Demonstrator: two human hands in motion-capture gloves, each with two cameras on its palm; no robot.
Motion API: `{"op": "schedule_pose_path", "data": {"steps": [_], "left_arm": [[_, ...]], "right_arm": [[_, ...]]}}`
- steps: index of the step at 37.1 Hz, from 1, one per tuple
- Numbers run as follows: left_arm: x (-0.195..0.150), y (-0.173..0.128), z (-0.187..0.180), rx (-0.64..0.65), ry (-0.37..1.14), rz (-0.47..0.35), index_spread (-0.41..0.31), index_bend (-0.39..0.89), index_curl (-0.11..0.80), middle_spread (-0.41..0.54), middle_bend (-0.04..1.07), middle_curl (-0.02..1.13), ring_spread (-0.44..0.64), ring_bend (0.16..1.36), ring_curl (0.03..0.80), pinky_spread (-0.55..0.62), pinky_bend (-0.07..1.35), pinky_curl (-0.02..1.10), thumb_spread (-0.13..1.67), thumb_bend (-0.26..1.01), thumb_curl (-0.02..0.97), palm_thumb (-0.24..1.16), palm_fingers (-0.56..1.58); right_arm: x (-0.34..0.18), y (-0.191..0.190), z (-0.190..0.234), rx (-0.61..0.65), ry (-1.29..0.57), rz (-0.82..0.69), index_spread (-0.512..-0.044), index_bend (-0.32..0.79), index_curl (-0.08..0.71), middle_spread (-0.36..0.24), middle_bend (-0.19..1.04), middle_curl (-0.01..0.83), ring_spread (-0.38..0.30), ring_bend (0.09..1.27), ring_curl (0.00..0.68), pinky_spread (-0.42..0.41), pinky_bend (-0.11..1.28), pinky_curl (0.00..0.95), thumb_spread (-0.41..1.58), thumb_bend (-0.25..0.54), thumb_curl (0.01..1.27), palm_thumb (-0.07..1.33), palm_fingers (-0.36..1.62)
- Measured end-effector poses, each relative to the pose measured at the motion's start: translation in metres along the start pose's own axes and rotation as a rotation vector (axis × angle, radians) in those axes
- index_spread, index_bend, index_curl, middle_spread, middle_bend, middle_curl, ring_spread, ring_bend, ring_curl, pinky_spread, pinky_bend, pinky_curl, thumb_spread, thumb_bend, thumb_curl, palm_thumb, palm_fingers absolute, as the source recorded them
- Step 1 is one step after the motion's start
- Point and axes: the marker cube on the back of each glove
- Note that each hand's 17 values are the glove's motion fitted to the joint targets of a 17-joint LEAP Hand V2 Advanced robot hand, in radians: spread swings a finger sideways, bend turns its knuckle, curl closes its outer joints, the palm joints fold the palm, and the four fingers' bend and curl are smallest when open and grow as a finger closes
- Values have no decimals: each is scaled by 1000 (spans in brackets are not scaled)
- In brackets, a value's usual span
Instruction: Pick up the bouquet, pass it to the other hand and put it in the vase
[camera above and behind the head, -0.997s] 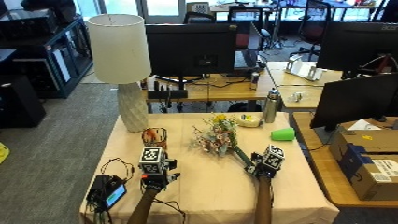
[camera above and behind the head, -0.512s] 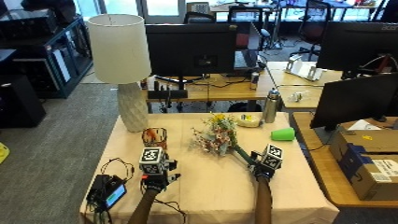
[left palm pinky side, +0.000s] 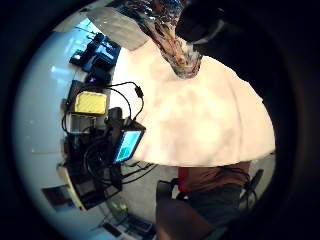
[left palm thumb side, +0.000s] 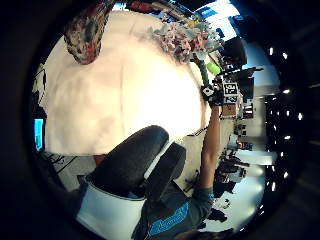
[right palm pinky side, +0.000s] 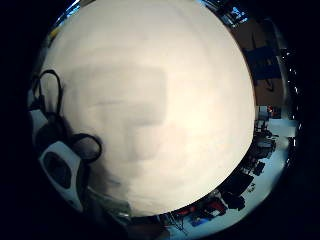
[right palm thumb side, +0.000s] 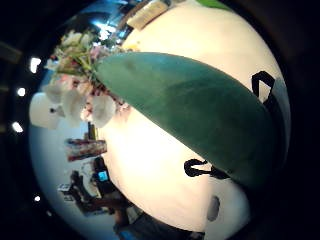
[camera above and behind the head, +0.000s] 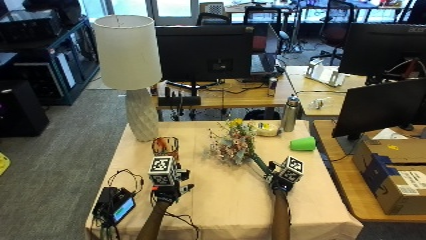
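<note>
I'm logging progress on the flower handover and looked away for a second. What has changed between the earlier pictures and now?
Little. The right hand already held the bouquet by its stems a second ago and still does; it has drawn slightly nearer the bouquet, whose flowers look about where they were. The left hand stays on the table near the vase, holding nothing. Lamp, bottle and green cup are unmoved.

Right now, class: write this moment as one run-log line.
right hand: grips bouquet stem | left hand: idle beside vase | handover: not done | vase: empty
</note>
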Motion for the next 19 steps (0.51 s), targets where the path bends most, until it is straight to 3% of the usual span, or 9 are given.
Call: {"op": "schedule_pose_path", "data": {"steps": [6, 11, 13, 16, 19], "left_arm": [[11, -6, -15, 71, 112, 38, 32, 109, 192, 223, 239, 344, 409, 656, 266, 414, 691, 339, 910, -30, 297, 19, 121], [28, -9, -39, 148, 294, 95, 26, 120, 197, 205, 247, 344, 386, 661, 265, 392, 683, 335, 913, -25, 299, 27, 189], [34, -11, -46, 168, 365, 110, 24, 121, 199, 194, 249, 344, 373, 662, 265, 382, 679, 334, 914, -27, 299, 28, 216], [44, -15, -56, 181, 490, 146, 13, 141, 210, 172, 244, 345, 340, 665, 270, 365, 661, 330, 925, -19, 301, 50, 270], [53, -21, -64, 175, 622, 191, 1, 152, 223, 150, 244, 348, 313, 657, 270, 338, 639, 328, 928, -18, 304, 67, 320]], "right_arm": [[-29, 3, -14, 49, -305, -228, -251, 214, 399, -149, 685, 545, -186, 939, 531, -281, 676, 454, 708, -22, 589, 936, 1436], [-34, 12, -25, -9, -402, -62, -251, 211, 425, -149, 700, 553, -188, 964, 538, -281, 696, 465, 683, -27, 609, 939, 1418], [-41, 13, -23, -84, -523, -55, -251, 209, 434, -150, 710, 558, -188, 968, 538, -281, 703, 469, 675, -27, 616, 941, 1416], [-56, 10, -25, -91, -707, -140, -251, 206, 447, -150, 715, 561, -188, 977, 541, -281, 712, 474, 661, -27, 626, 941, 1407], [-61, 18, -30, -133, -711, -53, -252, 203, 460, -150, 720, 564, -185, 983, 542, -281, 717, 477, 653, -28, 634, 941, 1402]]}}
